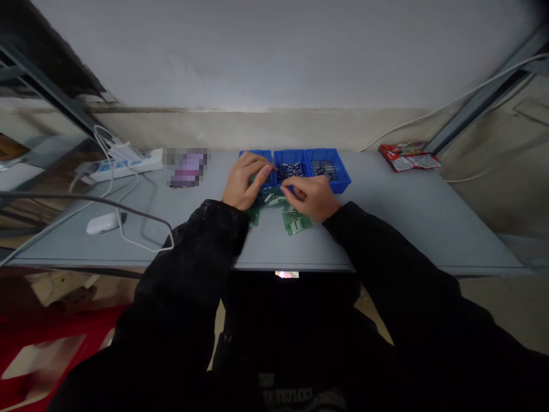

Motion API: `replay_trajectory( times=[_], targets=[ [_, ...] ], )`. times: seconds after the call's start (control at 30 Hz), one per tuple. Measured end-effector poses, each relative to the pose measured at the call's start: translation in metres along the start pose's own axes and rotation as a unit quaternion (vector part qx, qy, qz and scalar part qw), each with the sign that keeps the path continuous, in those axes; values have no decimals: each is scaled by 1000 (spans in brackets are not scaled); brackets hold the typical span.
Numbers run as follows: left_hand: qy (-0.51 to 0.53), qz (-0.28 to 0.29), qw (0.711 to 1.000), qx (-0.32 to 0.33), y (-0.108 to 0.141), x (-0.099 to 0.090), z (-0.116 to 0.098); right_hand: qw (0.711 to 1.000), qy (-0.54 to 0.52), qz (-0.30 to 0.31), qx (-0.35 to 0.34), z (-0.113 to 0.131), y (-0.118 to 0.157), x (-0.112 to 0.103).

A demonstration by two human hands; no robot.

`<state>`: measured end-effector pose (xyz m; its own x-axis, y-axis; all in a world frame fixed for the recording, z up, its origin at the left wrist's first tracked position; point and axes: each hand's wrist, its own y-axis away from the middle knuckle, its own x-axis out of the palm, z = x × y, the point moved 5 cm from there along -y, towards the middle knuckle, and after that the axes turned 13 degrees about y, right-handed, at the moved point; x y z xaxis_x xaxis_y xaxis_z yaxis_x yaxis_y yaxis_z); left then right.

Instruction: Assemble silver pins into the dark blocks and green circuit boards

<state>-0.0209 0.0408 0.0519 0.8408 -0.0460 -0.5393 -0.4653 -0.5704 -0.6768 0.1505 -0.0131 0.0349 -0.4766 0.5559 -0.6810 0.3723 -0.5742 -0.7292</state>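
Note:
Three blue bins stand side by side at the back of the grey table. My left hand (245, 182) reaches over the left bin (255, 153), fingers stretched forward and thumb apart; nothing shows in it. Thin metal pins fill the middle bin (291, 170), and short grey metal pieces lie in the right bin (329, 170). My right hand (315, 197) is closed in a pinch just before the middle bin; what its fingertips hold cannot be made out. Beneath and between the hands lie green plastic bags (295, 224) with small light pieces, partly hidden by my fingers.
On the left are a white power strip (148, 161) with cables, a blurred-out phone-like object (191, 169) and a white earbud case (102, 224). A red packet (409, 157) lies at the back right. The grey table (407, 223) meets a wall behind; a red stool (81, 337) stands below left.

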Motion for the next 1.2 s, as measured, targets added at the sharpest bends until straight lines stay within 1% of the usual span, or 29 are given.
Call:
replay_trajectory(
  times=[0.07,0.13,0.23,0.33,0.47,0.53,0.6,0.67,0.73,0.87,1.0,1.2],
  targets=[
    [31,16,999,33,1,4,-5,998,-16,-44,42,-3,-2,-6],
    [47,23,997,54,2,7,-6,994,-31,-82,65,-5,-3,-11],
    [48,22,997,52,2,11,-4,990,-44,-107,86,-7,-3,-15],
    [37,26,998,33,3,14,-1,990,-61,-94,87,-7,-3,-13],
    [19,30,999,31,5,14,2,991,-90,-49,88,-10,-4,-5],
    [8,38,999,31,5,15,3,992,-95,-22,74,-10,-5,0],
    [3,52,998,22,6,17,5,993,-100,-11,59,-9,-5,3],
    [11,64,998,16,6,19,5,992,-105,-19,59,-9,-5,3],
    [32,64,997,15,6,20,4,992,-106,-33,67,-10,-6,1],
    [45,29,999,1,6,18,3,990,-103,-63,77,-12,-6,-2],
    [24,20,999,-21,5,16,5,990,-98,-50,88,-14,-5,0],
    [52,32,998,3,5,17,0,991,-95,-47,80,-12,-5,-2]
  ],
)
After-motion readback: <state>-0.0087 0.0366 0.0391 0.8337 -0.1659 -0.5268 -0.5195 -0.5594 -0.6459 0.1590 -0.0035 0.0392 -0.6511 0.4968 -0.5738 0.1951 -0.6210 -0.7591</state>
